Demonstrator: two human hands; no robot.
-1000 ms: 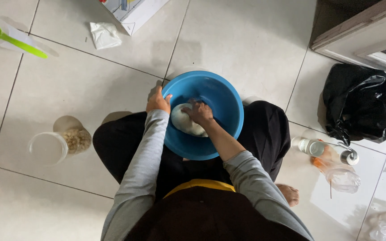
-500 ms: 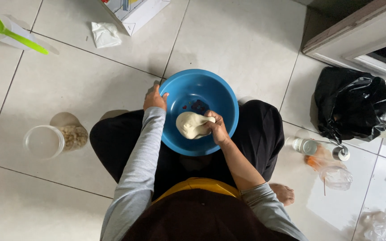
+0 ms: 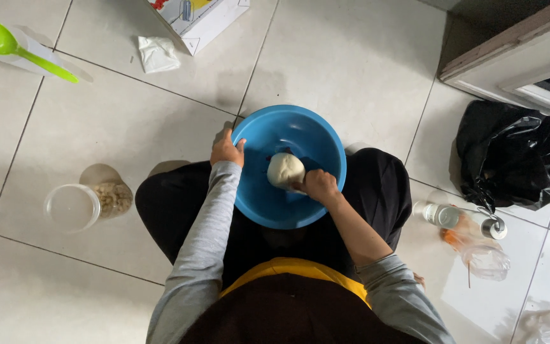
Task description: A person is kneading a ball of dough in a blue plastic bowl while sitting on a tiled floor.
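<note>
A: Where's the dough?
B: Pale round lump of dough (image 3: 285, 169) sits inside the round blue plastic bowl (image 3: 268, 207), near its middle. Bowl rests on the white tiled floor (image 3: 128, 121), between the knees of the seated person.
A: Hands?
B: Left hand (image 3: 226, 150) grips the bowl's rim on the left side, thumb over the edge. Right hand (image 3: 319, 185) is closed into a loose fist, pressed against the right side of the dough.
A: Anything around?
B: Clear plastic jar with brownish contents (image 3: 88, 204) lying on the floor to the left, well apart from the bowl. Green plastic spoon (image 3: 9, 46) far upper left. Crumpled white packet (image 3: 158, 53) and a printed cardboard box (image 3: 198, 18) up top. Black plastic bag (image 3: 510, 153) on the right, clear bottles (image 3: 463, 229) lying below it.
</note>
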